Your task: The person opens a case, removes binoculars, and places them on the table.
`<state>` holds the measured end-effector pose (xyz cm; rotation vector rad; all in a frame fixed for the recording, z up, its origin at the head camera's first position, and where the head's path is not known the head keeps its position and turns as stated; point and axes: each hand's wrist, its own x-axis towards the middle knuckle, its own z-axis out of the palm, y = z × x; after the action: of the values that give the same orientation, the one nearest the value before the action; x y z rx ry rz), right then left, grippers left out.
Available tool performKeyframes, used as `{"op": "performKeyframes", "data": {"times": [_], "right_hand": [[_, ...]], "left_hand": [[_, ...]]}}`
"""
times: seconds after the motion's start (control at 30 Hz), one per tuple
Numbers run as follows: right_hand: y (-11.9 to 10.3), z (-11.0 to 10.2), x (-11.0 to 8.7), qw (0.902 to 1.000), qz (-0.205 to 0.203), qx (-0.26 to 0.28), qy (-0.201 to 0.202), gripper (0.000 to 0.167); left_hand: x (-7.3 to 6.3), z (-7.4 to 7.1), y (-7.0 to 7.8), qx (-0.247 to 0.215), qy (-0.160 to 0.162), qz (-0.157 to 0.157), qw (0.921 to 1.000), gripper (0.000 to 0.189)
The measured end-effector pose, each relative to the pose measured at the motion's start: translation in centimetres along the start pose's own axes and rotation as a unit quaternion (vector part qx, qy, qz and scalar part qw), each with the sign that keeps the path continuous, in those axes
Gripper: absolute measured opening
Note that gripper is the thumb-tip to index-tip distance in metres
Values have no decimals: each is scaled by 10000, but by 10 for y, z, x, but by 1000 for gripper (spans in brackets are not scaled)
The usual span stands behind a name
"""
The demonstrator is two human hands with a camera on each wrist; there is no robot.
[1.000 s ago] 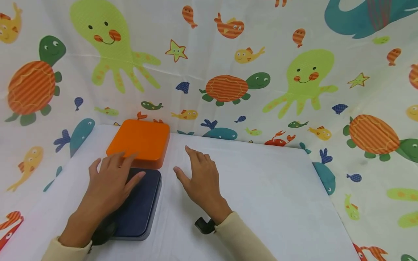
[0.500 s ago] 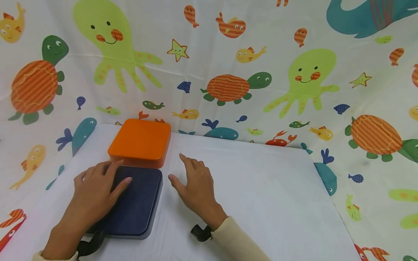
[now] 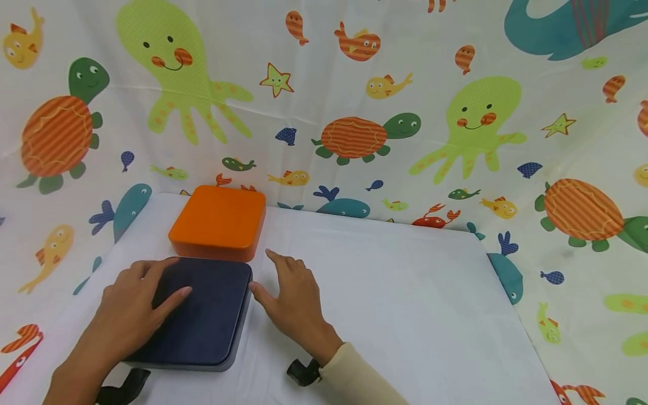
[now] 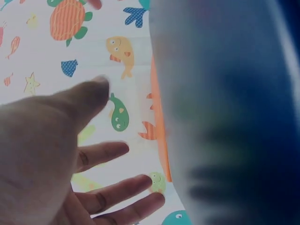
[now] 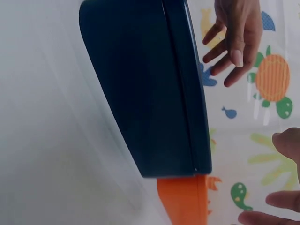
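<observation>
A dark blue lidded box with rounded corners lies flat on the table, its lid seam showing in the right wrist view. Over the box's left side is my left hand, fingers spread and thumb pointing across the lid. My right hand hovers off the right side, its thumb tip at the box's edge and its fingers extended. Neither hand grips anything. In the left wrist view the box is a large blur beside the spread fingers. The right wrist view catches the left hand beyond the box.
Directly behind the blue box sits an orange box of similar shape, close against it. A white cloth covers the table. At the back and sides hangs a curtain printed with sea animals.
Both hands have moved left and toward the person. The left hand has gone from above the orange box's front edge to the blue box's left side. The right thumb is nearer the blue box.
</observation>
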<state>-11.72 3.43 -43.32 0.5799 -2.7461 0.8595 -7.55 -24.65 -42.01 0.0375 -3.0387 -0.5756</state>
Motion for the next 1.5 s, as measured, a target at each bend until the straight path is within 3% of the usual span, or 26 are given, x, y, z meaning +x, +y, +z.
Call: {"op": "performKeyframes", "data": {"times": [0.33,0.57,0.97,1.23,1.5], "right_hand": [[-7,7,-6,9984,226,418,-294,67],[-9,12,-8,9952,286,827,-430,65],[-15,22,-13,9878,599,1177,-824,64],[-16,28,-18,9821,736,1437,-969,64],[-15,35,-22,9767,831,1680,-1042,65]], "left_hand": [[-6,-6,-19,-226,-442,-68,9987,93],[-8,-6,-31,-249,-550,-247,9979,95],[-13,1,-55,-687,-941,-473,9921,102],[-10,3,-69,-1030,-1245,-628,9849,106],[-2,3,-77,-1419,-1623,-925,9721,110]]}}
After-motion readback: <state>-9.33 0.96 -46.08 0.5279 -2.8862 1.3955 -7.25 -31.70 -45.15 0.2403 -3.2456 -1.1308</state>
